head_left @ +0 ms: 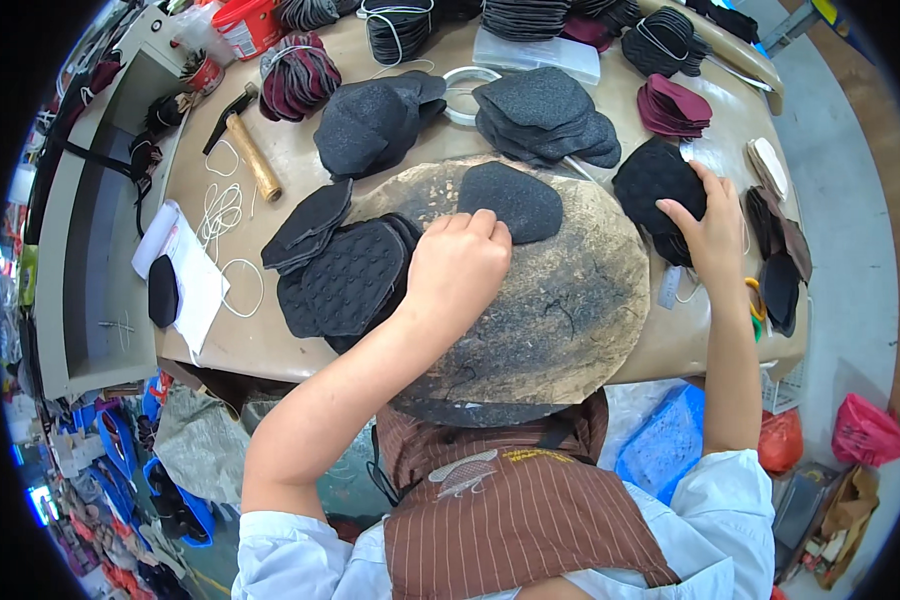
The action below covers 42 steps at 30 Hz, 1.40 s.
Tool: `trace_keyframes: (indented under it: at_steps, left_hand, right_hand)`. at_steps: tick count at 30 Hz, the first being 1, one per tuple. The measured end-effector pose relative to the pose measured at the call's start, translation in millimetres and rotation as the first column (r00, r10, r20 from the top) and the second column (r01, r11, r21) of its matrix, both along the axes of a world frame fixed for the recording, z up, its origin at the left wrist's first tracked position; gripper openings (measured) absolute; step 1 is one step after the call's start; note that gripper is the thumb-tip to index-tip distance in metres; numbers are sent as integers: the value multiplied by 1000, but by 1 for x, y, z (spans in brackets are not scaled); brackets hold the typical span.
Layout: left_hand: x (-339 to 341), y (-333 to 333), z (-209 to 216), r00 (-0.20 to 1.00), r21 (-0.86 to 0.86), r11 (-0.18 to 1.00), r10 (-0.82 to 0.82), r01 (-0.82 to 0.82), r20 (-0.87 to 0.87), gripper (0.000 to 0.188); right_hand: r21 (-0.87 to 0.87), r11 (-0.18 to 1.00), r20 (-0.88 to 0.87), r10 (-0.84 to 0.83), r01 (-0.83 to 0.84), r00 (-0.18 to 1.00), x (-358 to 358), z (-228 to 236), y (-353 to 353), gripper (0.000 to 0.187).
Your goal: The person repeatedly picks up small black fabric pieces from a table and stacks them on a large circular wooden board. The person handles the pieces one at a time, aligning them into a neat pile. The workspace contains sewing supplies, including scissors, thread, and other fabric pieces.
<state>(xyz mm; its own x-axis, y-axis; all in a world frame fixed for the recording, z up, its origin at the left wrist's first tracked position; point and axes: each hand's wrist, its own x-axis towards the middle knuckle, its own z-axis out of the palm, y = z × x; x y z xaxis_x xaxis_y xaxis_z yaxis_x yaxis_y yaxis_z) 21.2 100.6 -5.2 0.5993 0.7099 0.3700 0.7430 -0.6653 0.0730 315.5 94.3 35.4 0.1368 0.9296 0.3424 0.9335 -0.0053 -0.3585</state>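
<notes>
My left hand (460,265) is closed, its curled fingers pinching the left edge of a dark grey foam piece (520,205). That piece, rounded and flat, lies on a worn round board (580,310) at the table's front. On the right, my right hand (718,225) grips a stack of black quilted pieces (655,180), thumb in front and fingers behind its right edge. More black dimpled pieces (355,275) are piled on the board's left side, under my left forearm. Behind the board stand two piles of grey foam pieces, one at left (370,120) and one at right (545,110).
A hammer (250,150) and loose white string (220,210) lie at the left, by a white paper (195,285). Beyond are a tape roll (460,95), tied bundles (300,75) and a red bucket (245,28). Maroon pieces (673,105) and scissors (756,300) sit at right.
</notes>
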Motion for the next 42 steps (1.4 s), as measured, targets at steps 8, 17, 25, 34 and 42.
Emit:
trace_keyframes:
  at_steps: [8, 17, 25, 34, 42]
  left_hand:
    - [9, -97, 35, 999, -224, 975, -3, 11, 37, 5]
    - [-11, -161, 3, 985, -416, 909, 53, 19, 163, 63]
    - [-22, -170, -5, 976, -437, 899, 99, -4, 193, 68]
    - [-43, -184, -16, 960, -424, 902, 185, -80, 212, 63]
    - [-47, -186, -23, 936, -400, 916, 173, -38, 307, 49]
  right_hand:
    - [365, 930, 93, 6, -39, 996, 5, -30, -8, 46]
    - [253, 967, -205, 20, 33, 978, -5, -4, -20, 18]
    - [-260, 829, -941, -102, -495, 323, -55, 4, -86, 21]
    - [-311, 818, -905, -100, -483, 414, -95, -37, -97, 18]
    - [-354, 806, -879, -114, -475, 462, -101, -33, -97, 19]
